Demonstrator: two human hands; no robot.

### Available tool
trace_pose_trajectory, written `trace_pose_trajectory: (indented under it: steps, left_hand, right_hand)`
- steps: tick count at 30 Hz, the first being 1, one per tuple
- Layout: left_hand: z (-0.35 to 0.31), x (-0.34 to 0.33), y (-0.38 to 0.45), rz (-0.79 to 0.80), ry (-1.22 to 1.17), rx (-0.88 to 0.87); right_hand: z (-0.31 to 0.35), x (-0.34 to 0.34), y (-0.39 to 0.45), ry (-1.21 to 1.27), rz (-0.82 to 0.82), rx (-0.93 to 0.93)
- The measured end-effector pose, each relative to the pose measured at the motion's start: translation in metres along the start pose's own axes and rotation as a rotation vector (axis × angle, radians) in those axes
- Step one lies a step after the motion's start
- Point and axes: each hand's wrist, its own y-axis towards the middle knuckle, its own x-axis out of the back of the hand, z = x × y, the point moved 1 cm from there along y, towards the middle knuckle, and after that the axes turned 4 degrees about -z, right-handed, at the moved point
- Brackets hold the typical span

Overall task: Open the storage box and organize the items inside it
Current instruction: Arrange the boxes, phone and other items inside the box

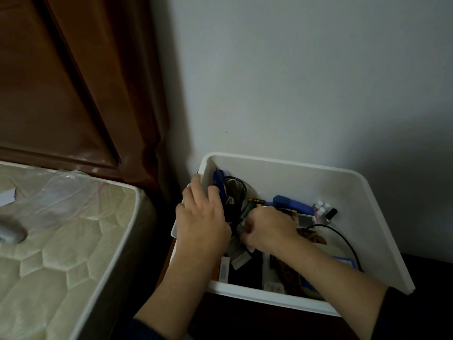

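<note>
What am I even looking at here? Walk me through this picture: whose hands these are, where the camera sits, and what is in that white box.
There is no machine here. A camera worn on a person's head looks down at their two bare hands. The white storage box stands open against a grey wall, beside a mattress. The left hand rests at the box's left rim, next to a black mesh cup. The right hand is down among the items, its fingers closed on something small and dark; what it is cannot be told. Also inside the box: a blue case, small bottles and a black cable. The picture is dim, so much of the clutter stays unclear.
</note>
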Motion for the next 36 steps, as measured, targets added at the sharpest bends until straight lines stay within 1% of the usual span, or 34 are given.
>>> trace_pose_trajectory:
  steps: [3,8,13,17,21,23,25,26,28,30,32,34,36]
  left_hand:
    - [0.0,0.001,-0.001,-0.006,0.006,-0.004]
    - [0.0,0.0,-0.001,-0.013,0.016,-0.002]
    - [0.0,0.0,-0.001,-0.006,0.026,0.007]
    - [0.0,0.0,-0.001,-0.005,0.034,0.008]
    - [0.0,-0.001,-0.001,-0.007,0.04,0.003]
    - [0.0,-0.001,-0.001,-0.005,0.042,0.002]
    - [0.0,-0.001,-0.001,0.0,0.046,-0.006]
    - [0.0,-0.001,-0.001,0.002,0.045,-0.009]
    - [0.0,-0.001,-0.001,0.005,0.035,-0.011]
    - [0.0,-0.001,-0.001,0.003,0.031,-0.011]
    - [0.0,-0.001,-0.001,0.002,0.031,-0.009]
    - [0.0,-0.001,-0.001,0.003,0.034,-0.011]
    - [0.0,-0.001,-0.001,-0.002,0.034,-0.011]
  right_hand:
    - [0.0,-0.011,0.005,0.113,0.043,0.006]
    - [-0.021,-0.016,0.008,0.341,0.127,-0.019]
    - [-0.021,-0.018,0.007,0.321,0.163,0.029]
    - [-0.014,-0.022,0.005,0.24,0.183,0.129]
    - [-0.009,-0.027,0.002,0.281,0.293,0.181]
    - [-0.008,-0.026,0.002,0.328,0.31,0.182]
    - [-0.01,-0.021,0.002,0.411,0.261,0.143]
    - [-0.012,-0.017,0.003,0.428,0.2,0.12]
    - [-0.021,-0.006,0.007,0.361,0.026,0.069]
    - [-0.032,0.004,0.01,0.23,-0.109,0.006]
    - [-0.04,0.009,0.011,0.091,-0.138,-0.042]
    - [-0.043,0.008,0.011,-0.022,-0.1,-0.077]
    - [-0.042,0.006,0.011,-0.072,-0.075,-0.105]
